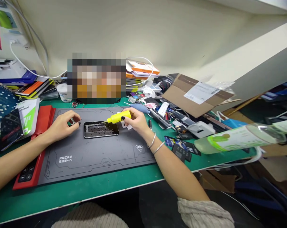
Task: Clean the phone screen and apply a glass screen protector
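Observation:
An opened phone (101,129) lies flat near the back of a dark grey work mat (91,156). My right hand (135,121) is closed round a yellow electric screwdriver (118,117), whose tip points down-left at the phone's right end. My left hand (62,126) rests on the mat just left of the phone, fingers curled and pinching a small dark part (72,121) that I cannot identify. Two bangles (156,144) sit on my right wrist.
A red case (40,139) lies along the mat's left edge on the green table (98,185). Cluttered tools and small packets fill the right, with a cardboard box (193,95) and a lying plastic bottle (238,137). Boxes and a white cup (63,91) stand at the back left.

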